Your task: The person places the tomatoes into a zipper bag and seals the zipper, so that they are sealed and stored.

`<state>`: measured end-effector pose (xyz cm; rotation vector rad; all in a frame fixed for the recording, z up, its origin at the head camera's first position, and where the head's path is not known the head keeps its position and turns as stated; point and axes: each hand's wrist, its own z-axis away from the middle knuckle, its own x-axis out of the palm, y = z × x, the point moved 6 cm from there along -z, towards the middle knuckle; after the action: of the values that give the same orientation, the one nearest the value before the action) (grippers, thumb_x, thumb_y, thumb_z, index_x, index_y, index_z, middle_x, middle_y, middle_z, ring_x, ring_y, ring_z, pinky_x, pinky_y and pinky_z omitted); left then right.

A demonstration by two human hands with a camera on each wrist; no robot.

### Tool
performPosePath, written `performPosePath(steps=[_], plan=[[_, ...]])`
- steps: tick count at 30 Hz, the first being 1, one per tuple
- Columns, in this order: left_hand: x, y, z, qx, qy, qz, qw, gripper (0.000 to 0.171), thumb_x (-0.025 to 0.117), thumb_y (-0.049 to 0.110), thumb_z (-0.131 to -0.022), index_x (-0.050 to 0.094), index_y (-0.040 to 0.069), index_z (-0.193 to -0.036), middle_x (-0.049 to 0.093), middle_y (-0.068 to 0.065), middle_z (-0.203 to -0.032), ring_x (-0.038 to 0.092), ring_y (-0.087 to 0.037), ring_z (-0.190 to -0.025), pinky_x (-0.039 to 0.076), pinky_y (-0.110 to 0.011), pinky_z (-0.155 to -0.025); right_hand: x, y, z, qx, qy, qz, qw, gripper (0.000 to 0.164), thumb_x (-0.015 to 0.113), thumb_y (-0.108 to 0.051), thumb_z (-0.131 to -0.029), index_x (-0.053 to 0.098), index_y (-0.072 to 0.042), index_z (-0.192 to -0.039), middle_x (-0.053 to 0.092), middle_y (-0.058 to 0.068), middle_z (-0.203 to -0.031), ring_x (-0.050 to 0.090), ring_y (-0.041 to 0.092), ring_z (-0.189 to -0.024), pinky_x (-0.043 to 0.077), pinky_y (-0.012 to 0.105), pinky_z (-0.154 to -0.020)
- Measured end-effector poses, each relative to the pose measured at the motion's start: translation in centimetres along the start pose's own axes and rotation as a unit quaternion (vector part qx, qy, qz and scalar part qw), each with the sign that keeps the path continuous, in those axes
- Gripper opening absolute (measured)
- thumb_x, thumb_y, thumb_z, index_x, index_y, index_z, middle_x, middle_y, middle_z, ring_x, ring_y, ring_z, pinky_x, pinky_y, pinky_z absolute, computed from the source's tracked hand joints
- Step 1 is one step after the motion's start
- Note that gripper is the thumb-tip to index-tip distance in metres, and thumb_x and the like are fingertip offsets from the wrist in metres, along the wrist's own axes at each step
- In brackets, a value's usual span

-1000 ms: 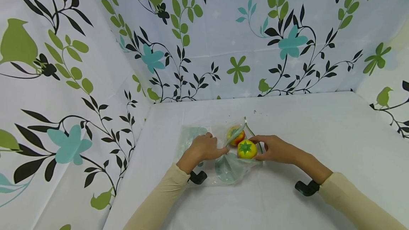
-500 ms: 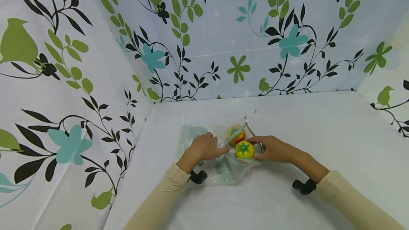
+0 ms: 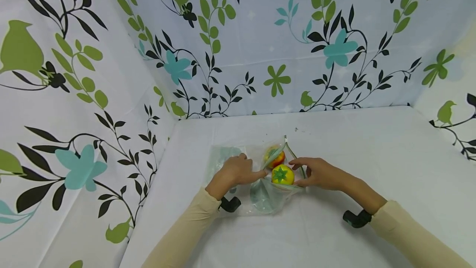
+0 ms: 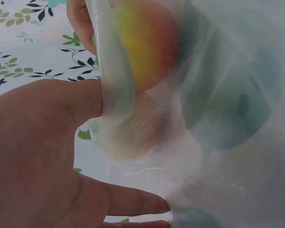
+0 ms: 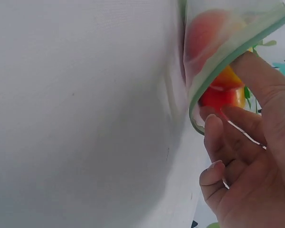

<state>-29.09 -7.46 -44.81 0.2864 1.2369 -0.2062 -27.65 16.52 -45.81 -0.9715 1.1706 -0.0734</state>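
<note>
A translucent zip bag [image 3: 265, 202] with a pale green rim lies on the white table, its mouth spread toward the right. My left hand [image 3: 238, 171] holds it, the thumb hooked at the rim and the fingers on the film; the thumb tip is hidden in the left wrist view. A yellow toy tomato [image 3: 282, 175] with a green star-shaped top sits in the mouth. Behind it, partly under the film, is a red-and-yellow toy fruit [image 3: 276, 158]. My right hand [image 5: 256, 142] reaches in past the rim, its thumb and curled fingers around the tomato's near side.
White cloth covers the table [image 3: 353, 148]. A hanging cloth printed with leaves and birds [image 3: 245, 61] rises along the back and left. Black straps with cameras sit on both wrists, with the right camera [image 3: 357, 219] close above the tabletop.
The toy tomato has shifted slightly left, deeper into the mouth of the bag. The right hand moved a little left with it, then slightly back. My left hand has stayed put.
</note>
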Motion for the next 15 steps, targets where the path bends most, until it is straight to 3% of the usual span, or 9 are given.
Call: performPosePath(steps=[7, 15], plan=[[-0.3, -0.3, -0.2, -0.002, -0.048, 0.051, 0.9976, 0.095, 0.04, 0.082, -0.096, 0.064, 0.003, -0.143, 0.063, -0.017, -0.141, 0.065, -0.031, -0.113, 0.054, -0.047, -0.1, -1.0, -0.2, 1.9, 0.028, 0.055, 0.007, 0.998, 0.056, 0.079, -0.041, -0.096, 0.062, -0.007, -0.137, 0.071, 0.005, -0.115, 0.062, 0.015, -0.091, 0.056, 0.027, -0.07], [-1.6, -0.7, -1.1, 0.005, -0.068, 0.097, 0.993, 0.089, 0.039, 0.075, -0.102, 0.053, 0.004, -0.153, 0.054, -0.017, -0.156, 0.054, -0.034, -0.142, 0.044, -0.049, -0.116, -0.3, -0.9, 4.9, 0.128, 0.095, -0.011, 0.987, 0.048, 0.074, -0.059, -0.092, 0.059, -0.014, -0.099, 0.058, 0.0, -0.079, 0.053, 0.018, -0.071, 0.044, 0.029, -0.06]])
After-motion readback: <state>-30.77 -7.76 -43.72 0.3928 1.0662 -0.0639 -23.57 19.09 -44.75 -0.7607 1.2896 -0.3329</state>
